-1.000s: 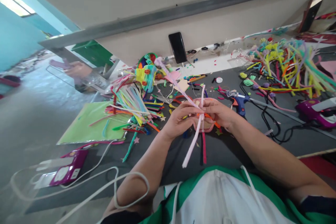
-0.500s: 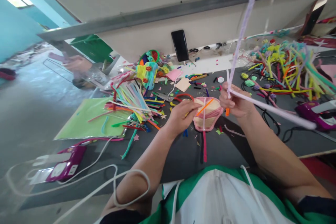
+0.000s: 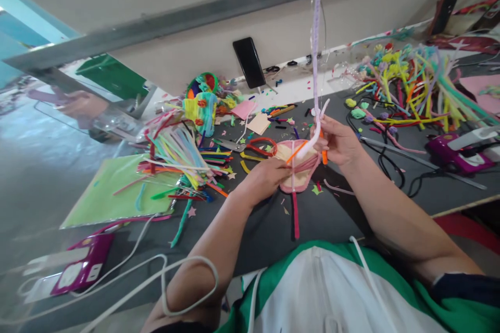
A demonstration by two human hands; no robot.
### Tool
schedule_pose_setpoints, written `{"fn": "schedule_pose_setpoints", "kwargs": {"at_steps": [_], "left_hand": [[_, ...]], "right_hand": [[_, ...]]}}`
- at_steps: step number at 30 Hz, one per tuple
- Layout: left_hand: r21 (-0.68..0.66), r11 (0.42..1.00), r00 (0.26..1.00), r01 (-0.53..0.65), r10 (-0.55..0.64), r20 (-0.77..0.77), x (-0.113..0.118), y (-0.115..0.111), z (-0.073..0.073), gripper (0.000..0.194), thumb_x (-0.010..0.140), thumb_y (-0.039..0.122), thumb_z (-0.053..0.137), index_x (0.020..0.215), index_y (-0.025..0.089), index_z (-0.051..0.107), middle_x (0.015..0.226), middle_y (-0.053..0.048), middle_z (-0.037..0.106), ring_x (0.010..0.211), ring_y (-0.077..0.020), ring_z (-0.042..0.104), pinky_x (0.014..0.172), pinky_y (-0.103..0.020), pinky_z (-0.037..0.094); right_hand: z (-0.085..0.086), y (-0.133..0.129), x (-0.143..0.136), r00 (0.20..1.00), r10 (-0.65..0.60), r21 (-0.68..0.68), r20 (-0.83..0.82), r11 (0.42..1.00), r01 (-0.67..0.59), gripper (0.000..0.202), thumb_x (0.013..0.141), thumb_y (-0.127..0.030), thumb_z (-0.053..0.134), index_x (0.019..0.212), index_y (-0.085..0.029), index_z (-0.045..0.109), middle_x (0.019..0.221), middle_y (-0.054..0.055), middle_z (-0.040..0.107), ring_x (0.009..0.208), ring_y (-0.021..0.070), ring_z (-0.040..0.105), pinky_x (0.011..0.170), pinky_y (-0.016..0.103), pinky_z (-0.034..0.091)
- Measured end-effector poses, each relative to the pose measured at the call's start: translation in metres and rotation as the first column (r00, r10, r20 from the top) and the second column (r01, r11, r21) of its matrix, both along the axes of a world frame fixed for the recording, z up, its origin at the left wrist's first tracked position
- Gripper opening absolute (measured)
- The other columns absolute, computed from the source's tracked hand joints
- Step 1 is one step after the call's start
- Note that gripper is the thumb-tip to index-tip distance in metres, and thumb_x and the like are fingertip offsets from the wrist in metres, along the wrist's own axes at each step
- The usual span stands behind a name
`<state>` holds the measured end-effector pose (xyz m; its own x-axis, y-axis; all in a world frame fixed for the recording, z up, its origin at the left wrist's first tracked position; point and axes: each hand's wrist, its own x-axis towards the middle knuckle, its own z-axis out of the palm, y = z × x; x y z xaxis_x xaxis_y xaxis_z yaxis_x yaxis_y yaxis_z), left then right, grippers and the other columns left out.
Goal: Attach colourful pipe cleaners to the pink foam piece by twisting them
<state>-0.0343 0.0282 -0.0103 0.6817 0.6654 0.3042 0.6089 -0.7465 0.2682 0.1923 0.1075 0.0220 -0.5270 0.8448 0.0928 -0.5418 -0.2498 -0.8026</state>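
Note:
My left hand (image 3: 266,181) is closed, its fingertips pinching the left side of a small fan-shaped craft piece (image 3: 288,183) with a pink rim and a pink stem. An orange pipe cleaner (image 3: 296,153) slants across that piece beside the fingertips. Pinched between the fingers of my right hand (image 3: 339,140) is a lilac pipe cleaner (image 3: 316,57), its long part upright with a knobbed top. The paler end bends down over the fan piece. A short orange piece (image 3: 324,156) pokes out below the right fingers.
Red-handled scissors (image 3: 262,146) lie behind my left hand. Bundled pipe cleaners (image 3: 177,151) rest on a green sheet (image 3: 105,190); a tangled heap (image 3: 414,88) lies right. A phone (image 3: 249,62) leans at the back. Purple glue-gun-like devices (image 3: 84,265) flank the table. Another person's hand (image 3: 84,107) shows left.
My right hand has come closer to my left. The lilac pipe cleaner's pale end, which pointed right, now hangs left over the fan piece. The view has shifted right.

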Motion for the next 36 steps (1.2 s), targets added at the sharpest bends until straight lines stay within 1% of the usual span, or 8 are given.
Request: {"fn": "schedule_pose_setpoints", "kwargs": {"at_steps": [9, 12, 16, 20, 22, 26, 32, 36], "left_hand": [[-0.023, 0.998, 0.992, -0.055, 0.052, -0.114, 0.005, -0.003, 0.001, 0.029, 0.094, 0.023, 0.043, 0.106, 0.017, 0.069, 0.105, -0.013, 0.067, 0.097, -0.0213, 0.061, 0.085, -0.035, 0.048], [-0.052, 0.996, 0.994, -0.065, 0.060, -0.090, 0.006, -0.003, 0.000, 0.029, 0.093, 0.023, 0.044, 0.106, 0.018, 0.070, 0.106, -0.012, 0.067, 0.098, -0.0207, 0.062, 0.085, -0.034, 0.049], [-0.030, 0.981, 0.969, -0.191, 0.194, 0.155, 0.006, -0.004, 0.002, 0.027, 0.092, 0.023, 0.048, 0.108, 0.020, 0.070, 0.102, -0.010, 0.069, 0.095, -0.0184, 0.064, 0.083, -0.030, 0.051], [0.037, 0.930, 0.813, -0.366, 0.300, 0.500, 0.011, -0.010, 0.013, 0.022, 0.088, 0.019, 0.056, 0.105, 0.020, 0.071, 0.097, -0.009, 0.072, 0.093, -0.0185, 0.066, 0.083, -0.031, 0.052], [0.055, 0.933, 0.769, -0.355, 0.258, 0.585, 0.013, -0.014, 0.019, 0.026, 0.085, 0.015, 0.061, 0.108, 0.021, 0.070, 0.099, -0.008, 0.072, 0.091, -0.0176, 0.066, 0.083, -0.029, 0.053], [0.063, 0.966, 0.754, -0.252, 0.155, 0.639, 0.017, -0.021, 0.023, 0.034, 0.082, 0.009, 0.062, 0.112, 0.023, 0.068, 0.101, -0.008, 0.072, 0.091, -0.0174, 0.067, 0.080, -0.029, 0.054], [0.014, 0.981, 0.832, -0.191, 0.154, 0.533, 0.020, -0.022, 0.026, 0.026, 0.083, 0.009, 0.061, 0.103, 0.022, 0.071, 0.094, -0.007, 0.072, 0.088, -0.0151, 0.067, 0.079, -0.026, 0.053], [-0.005, 0.978, 0.794, -0.208, 0.172, 0.584, 0.021, -0.023, 0.026, 0.016, 0.080, 0.013, 0.065, 0.093, 0.020, 0.071, 0.086, -0.005, 0.071, 0.083, -0.0153, 0.066, 0.076, -0.026, 0.052]], "right_hand": [[-0.001, -0.001, -0.005, 1.000, -0.017, -0.025, -0.002, 1.000, 0.017, 0.026, 0.070, -0.034, 0.073, 0.077, -0.020, 0.052, 0.060, -0.005, 0.052, 0.043, 0.0055, 0.034, 0.040, 0.021, 0.023], [-0.003, -0.001, -0.008, 1.000, -0.021, -0.042, -0.001, 0.999, 0.021, 0.026, 0.070, -0.031, 0.073, 0.077, -0.020, 0.051, 0.056, -0.005, 0.053, 0.042, 0.0055, 0.036, 0.039, 0.020, 0.023], [-0.010, -0.003, -0.015, 1.000, -0.002, -0.030, -0.014, 1.000, 0.001, 0.023, 0.072, -0.027, 0.072, 0.079, -0.018, 0.053, 0.061, -0.003, 0.060, 0.043, 0.0056, 0.043, 0.038, 0.017, 0.024], [-0.015, -0.012, -0.025, 0.997, 0.065, -0.037, 0.050, 0.997, -0.063, 0.021, 0.074, -0.028, 0.071, 0.079, -0.017, 0.055, 0.062, -0.002, 0.063, 0.041, 0.0062, 0.047, 0.038, 0.018, 0.031], [-0.016, -0.018, -0.029, 0.990, 0.122, -0.045, 0.070, 0.992, -0.119, 0.020, 0.073, -0.027, 0.072, 0.080, -0.017, 0.057, 0.062, -0.002, 0.063, 0.040, 0.0055, 0.047, 0.039, 0.018, 0.034], [-0.015, -0.027, -0.034, 0.956, 0.282, -0.043, 0.084, 0.959, -0.279, 0.020, 0.074, -0.028, 0.071, 0.084, -0.015, 0.060, 0.064, 0.000, 0.064, 0.041, 0.0046, 0.047, 0.039, 0.016, 0.035], [-0.018, -0.026, -0.034, 0.903, 0.422, -0.104, 0.078, 0.904, -0.414, 0.023, 0.072, -0.028, 0.074, 0.080, -0.014, 0.058, 0.058, -0.003, 0.059, 0.039, 0.0039, 0.045, 0.036, 0.014, 0.033], [-0.021, -0.025, -0.034, 0.871, 0.489, -0.113, 0.051, 0.869, -0.482, 0.023, 0.073, -0.029, 0.073, 0.081, -0.013, 0.058, 0.061, -0.001, 0.063, 0.039, 0.0034, 0.044, 0.035, 0.014, 0.029]]}}
